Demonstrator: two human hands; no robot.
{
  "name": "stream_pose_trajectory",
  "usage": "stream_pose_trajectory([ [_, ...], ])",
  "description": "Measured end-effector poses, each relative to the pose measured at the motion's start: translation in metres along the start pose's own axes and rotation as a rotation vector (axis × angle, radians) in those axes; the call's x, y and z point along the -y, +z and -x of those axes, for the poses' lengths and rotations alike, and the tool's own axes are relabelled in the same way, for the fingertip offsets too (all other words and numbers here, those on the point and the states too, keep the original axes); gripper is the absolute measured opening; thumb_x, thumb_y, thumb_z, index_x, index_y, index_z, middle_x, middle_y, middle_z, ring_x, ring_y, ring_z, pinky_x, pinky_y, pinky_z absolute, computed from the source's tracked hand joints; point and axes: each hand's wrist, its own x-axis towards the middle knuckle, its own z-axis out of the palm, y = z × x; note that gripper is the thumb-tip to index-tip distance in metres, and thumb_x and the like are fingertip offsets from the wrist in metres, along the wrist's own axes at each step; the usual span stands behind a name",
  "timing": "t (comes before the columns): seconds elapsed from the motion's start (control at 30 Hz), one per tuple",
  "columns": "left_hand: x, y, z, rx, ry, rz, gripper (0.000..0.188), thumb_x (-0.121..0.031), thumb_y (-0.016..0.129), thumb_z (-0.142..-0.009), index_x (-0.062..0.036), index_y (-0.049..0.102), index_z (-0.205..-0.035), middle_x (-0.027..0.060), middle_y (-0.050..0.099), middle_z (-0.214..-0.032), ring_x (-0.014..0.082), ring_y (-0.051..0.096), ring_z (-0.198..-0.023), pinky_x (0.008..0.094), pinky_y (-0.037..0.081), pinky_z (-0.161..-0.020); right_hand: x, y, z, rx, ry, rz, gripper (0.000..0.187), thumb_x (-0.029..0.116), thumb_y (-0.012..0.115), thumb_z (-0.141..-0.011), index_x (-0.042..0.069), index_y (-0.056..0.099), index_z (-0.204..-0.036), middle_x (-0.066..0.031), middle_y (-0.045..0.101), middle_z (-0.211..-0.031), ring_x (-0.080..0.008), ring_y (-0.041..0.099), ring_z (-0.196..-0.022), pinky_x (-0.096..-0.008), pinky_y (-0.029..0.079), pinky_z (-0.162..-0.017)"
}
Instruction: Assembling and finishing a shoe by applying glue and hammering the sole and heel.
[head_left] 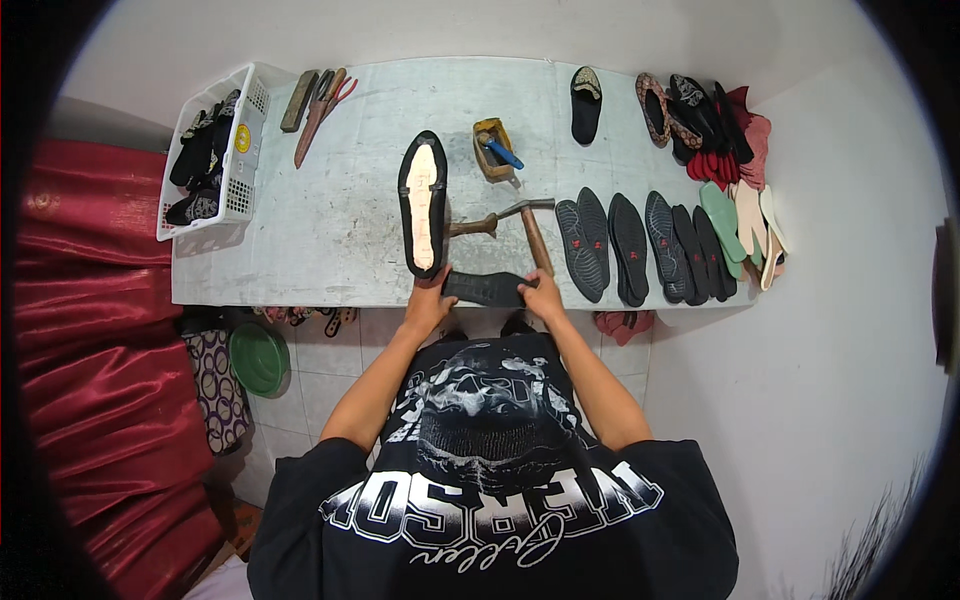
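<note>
A loose black shoe sole (487,288) lies crosswise between my hands at the table's near edge. My left hand (428,308) is closed on its left end, right by the near end of an upturned black shoe (408,190). That shoe's underside shows a long cream-coloured filler (425,200). With fingers closed, my right hand (542,298) grips the sole's other end. Just beyond it lies a hammer (537,240) with a wooden handle. A brown flared piece (475,227) juts out beside the shoe; its other end is hidden.
Black soles (628,248) line the table's right side, near green and cream insoles (722,225). Shoes (690,105) are heaped behind. A small yellowish box (490,165) holds a blue-handled tool. Pliers (340,95) and a white basket (243,180) of shoes are at the left.
</note>
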Motion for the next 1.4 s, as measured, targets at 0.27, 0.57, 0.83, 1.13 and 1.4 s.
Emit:
stream_pose_trajectory([
  [0.27, -0.004, 0.015, -0.037, 0.085, -0.024, 0.111, 0.077, -0.008, 0.078, -0.085, -0.0105, 0.045, -0.155, 0.0204, 0.046, -0.15, 0.0409, 0.047, -0.14, 0.047, 0.04, -0.115, 0.008, -0.029, -0.027, -0.205, -0.133, 0.056, 0.028, 0.011, 0.079, -0.081, 0.001, 0.068, -0.105, -0.0236, 0.065, -0.111, -0.0424, 0.063, -0.111, -0.0444, 0.048, -0.1],
  [0.57, 0.017, 0.027, -0.028, 0.017, -0.039, -0.033, 0.077, -0.005, 0.079, -0.081, -0.0127, 0.05, -0.152, 0.0188, 0.05, -0.143, 0.0401, 0.048, -0.137, 0.0451, 0.042, -0.113, 0.06, -0.038, -0.022, -0.288, -0.538, 0.304, 0.045, 0.005, 0.07, -0.081, -0.001, 0.062, -0.125, -0.0226, 0.063, -0.12, -0.0435, 0.058, -0.119, -0.0501, 0.046, -0.102],
  [0.83, 0.008, 0.01, -0.022, -0.056, 0.021, 0.043, 0.076, -0.024, 0.085, -0.084, -0.0159, 0.052, -0.152, 0.0194, 0.055, -0.148, 0.0429, 0.051, -0.137, 0.0495, 0.041, -0.114, 0.14, -0.043, -0.144, -0.104, -0.539, 0.053, 0.063, 0.004, 0.071, -0.083, 0.009, 0.055, -0.143, -0.0262, 0.066, -0.11, -0.0442, 0.065, -0.103, -0.0475, 0.052, -0.09],
  [1.13, -0.004, 0.008, -0.007, -0.02, -0.051, -0.199, 0.078, -0.037, 0.075, -0.092, -0.0233, 0.041, -0.161, 0.0167, 0.048, -0.158, 0.0379, 0.041, -0.147, 0.0527, 0.03, -0.12, 0.183, -0.048, -0.224, -0.004, -0.711, 0.004, 0.03, 0.012, 0.076, -0.089, 0.007, 0.075, -0.118, -0.0187, 0.071, -0.1, -0.036, 0.07, -0.092, -0.0425, 0.054, -0.084],
  [1.4, -0.001, 0.007, -0.011, 0.055, -0.069, -0.19, 0.083, -0.037, 0.07, -0.098, -0.0187, 0.027, -0.167, 0.0277, 0.042, -0.159, 0.0466, 0.035, -0.15, 0.0539, 0.029, -0.122, 0.188, -0.069, -0.206, 0.134, -0.786, 0.306, 0.027, 0.019, 0.076, -0.091, 0.007, 0.076, -0.115, -0.0194, 0.069, -0.1, -0.0408, 0.067, -0.095, -0.047, 0.053, -0.085],
])
